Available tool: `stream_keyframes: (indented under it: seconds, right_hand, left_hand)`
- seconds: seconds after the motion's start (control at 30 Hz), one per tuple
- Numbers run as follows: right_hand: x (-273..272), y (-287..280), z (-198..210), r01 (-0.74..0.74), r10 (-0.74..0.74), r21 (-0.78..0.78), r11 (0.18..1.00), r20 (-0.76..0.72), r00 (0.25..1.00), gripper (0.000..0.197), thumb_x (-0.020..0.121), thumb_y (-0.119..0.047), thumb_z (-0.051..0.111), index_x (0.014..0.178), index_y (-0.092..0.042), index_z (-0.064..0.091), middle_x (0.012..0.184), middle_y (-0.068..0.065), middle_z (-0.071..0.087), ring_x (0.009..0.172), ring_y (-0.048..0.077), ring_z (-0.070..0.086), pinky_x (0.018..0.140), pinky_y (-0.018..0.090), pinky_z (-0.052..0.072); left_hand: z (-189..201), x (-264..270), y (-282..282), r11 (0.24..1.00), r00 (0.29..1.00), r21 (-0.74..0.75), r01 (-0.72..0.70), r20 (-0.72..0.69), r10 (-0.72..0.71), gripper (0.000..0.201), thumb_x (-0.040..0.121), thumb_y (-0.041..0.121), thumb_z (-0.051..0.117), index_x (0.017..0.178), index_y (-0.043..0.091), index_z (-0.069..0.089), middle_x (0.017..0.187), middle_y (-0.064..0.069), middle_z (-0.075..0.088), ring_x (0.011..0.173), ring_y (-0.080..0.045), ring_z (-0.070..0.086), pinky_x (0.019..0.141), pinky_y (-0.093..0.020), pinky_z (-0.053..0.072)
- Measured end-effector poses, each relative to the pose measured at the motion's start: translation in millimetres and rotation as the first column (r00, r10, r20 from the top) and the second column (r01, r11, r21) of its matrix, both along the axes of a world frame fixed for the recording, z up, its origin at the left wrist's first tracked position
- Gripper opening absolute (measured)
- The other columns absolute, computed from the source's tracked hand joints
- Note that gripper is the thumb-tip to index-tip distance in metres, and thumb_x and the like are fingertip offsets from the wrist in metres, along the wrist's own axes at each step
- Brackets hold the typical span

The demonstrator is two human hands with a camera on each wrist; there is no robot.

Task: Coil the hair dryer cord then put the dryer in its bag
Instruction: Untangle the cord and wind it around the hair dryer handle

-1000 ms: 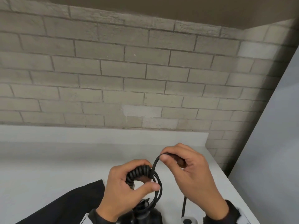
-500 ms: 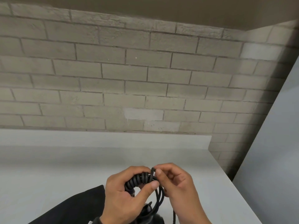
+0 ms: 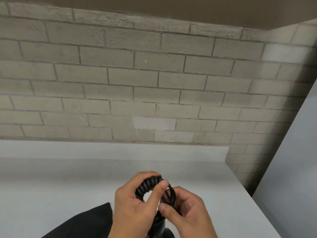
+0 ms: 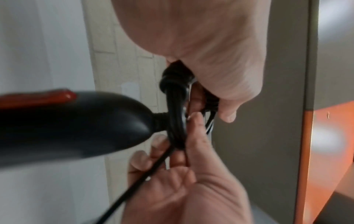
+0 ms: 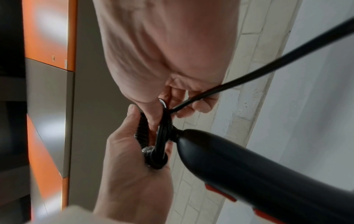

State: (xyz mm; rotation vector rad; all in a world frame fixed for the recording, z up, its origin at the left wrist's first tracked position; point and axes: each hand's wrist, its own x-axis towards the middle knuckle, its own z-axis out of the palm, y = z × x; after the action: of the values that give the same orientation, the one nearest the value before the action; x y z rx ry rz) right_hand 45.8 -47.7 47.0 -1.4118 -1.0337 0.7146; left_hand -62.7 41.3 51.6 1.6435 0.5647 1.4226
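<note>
A pale brick wall (image 3: 154,79) rises behind the white counter's (image 3: 60,182) far edge. Orange panels (image 5: 47,30) show at the wrist views' edges.

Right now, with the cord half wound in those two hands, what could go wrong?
The coiled cord is held only by the left hand; a slip could let the loops spring apart. The loose tail through the right hand could snag. The hair dryer hangs from the cord, straining that joint.
</note>
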Motion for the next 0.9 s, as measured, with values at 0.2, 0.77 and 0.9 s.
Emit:
stream_keyframes:
  seconds: [0.2,0.77,0.9]
  right_hand:
    - [-10,3,-1,0.158,-0.172,0.086,0.984,0.192,0.966,0.026,0.079,-0.023,0.077,0.093,-0.041,0.065,0.081,-0.012,0.066,0.085,0.001,0.055,0.08,0.021,0.041]
    - [-22,26,-22,0.291,-0.46,0.364,0.885,0.578,0.674,0.012,0.079,-0.051,0.056,0.079,-0.043,0.064,0.099,-0.027,0.066,0.085,0.002,0.055,0.074,0.005,0.04]
    - [-16,17,-9,0.136,-0.153,0.109,0.985,0.169,0.974,0.047,0.051,-0.078,0.072,0.065,-0.033,0.074,0.093,-0.016,0.073,0.076,0.009,0.068,0.063,0.016,0.05]
  left_hand:
    - [6,0,0,0.984,0.999,-0.173,0.038,0.023,-0.035,0.015,0.064,0.038,0.078,0.079,0.035,0.076,0.076,0.006,0.075,0.074,-0.007,0.071,0.067,-0.019,0.053]
    - [-3,7,7,0.979,0.986,-0.2,-0.05,0.146,0.081,0.03,0.057,0.049,0.082,0.073,0.025,0.075,0.06,-0.007,0.068,0.054,-0.019,0.066,0.056,-0.017,0.051]
    - [-12,8,10,0.988,0.976,-0.098,-0.119,0.168,0.134,0.034,0.057,0.059,0.078,0.077,0.031,0.075,0.072,-0.005,0.072,0.058,-0.016,0.068,0.059,-0.018,0.053]
